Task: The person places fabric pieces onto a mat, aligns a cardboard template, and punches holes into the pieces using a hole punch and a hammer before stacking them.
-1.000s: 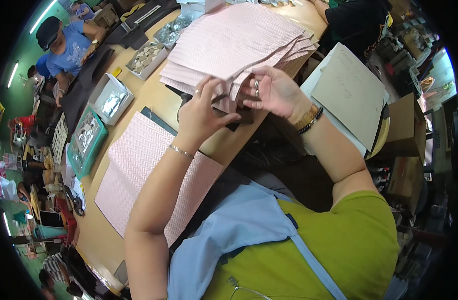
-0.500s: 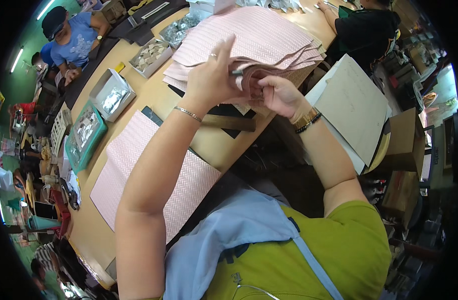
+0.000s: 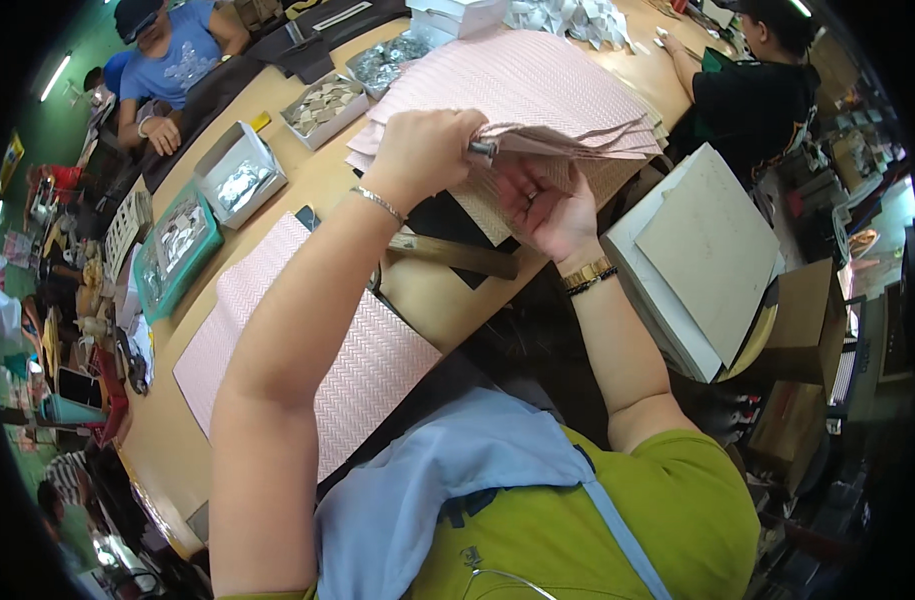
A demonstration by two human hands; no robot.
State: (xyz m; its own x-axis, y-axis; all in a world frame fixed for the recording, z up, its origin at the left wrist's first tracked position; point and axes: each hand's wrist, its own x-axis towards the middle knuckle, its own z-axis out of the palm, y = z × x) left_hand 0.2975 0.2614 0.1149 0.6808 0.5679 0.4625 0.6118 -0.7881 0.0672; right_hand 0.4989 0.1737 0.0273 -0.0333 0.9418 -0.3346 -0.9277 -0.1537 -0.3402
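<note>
A stack of pink herringbone-patterned sheets [image 3: 517,80] lies across the far part of the table, its near edge lifted and bent. My left hand [image 3: 427,155] is closed in a fist at that edge. The end of a small dark metal rod [image 3: 482,149] sticks out of it, and whether it also pinches the sheets cannot be made out. Below the lifted edge, my right hand [image 3: 552,215] is palm up with its fingers apart, holding nothing. A thick wooden handle [image 3: 457,255] lies close by, over a black piece [image 3: 437,222].
Another pink sheet [image 3: 367,385] lies under my left forearm. On the left are a teal tray [image 3: 210,240], a white box [image 3: 267,185] and a box of beige pieces [image 3: 327,128]. Grey boards [image 3: 707,240] rest at right. Two people work across the table.
My left hand has gone from raised fingers to a fist. My right hand has let go of the sheets' curled edge and opened below it. The edge has flattened somewhat.
</note>
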